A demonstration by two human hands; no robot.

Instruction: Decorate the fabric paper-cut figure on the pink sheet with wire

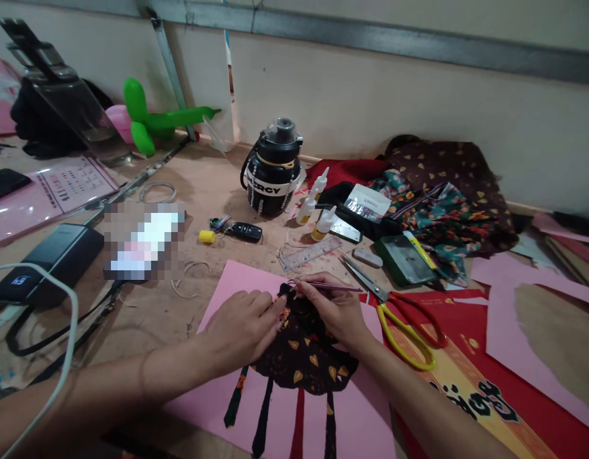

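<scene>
A dark brown fabric piece with golden leaf-like prints (306, 366) lies on a pink sheet of paper (237, 284), its lower edge scalloped. My left hand (247, 325) rests on the fabric's upper left, its fingertips pinching the dark top edge. In my right hand (340, 315) is a slim pinkish tool (335, 286) that looks like tweezers, held at the same top edge. The tool's tip meets the fabric between both hands' fingers, where detail is hard to make out. Below the fabric, several narrow cloth strips (299, 421) hang down across the paper, one of them red.
Scissors with red and yellow handles (380, 294) lie right of my right hand. Beyond are a ruler (311, 254), small glue bottles (324, 223), a black bottle (273, 172) and a car key (247, 231). Leftward are a lit phone (146, 242), a power bank (50, 261) and a white cable (73, 319).
</scene>
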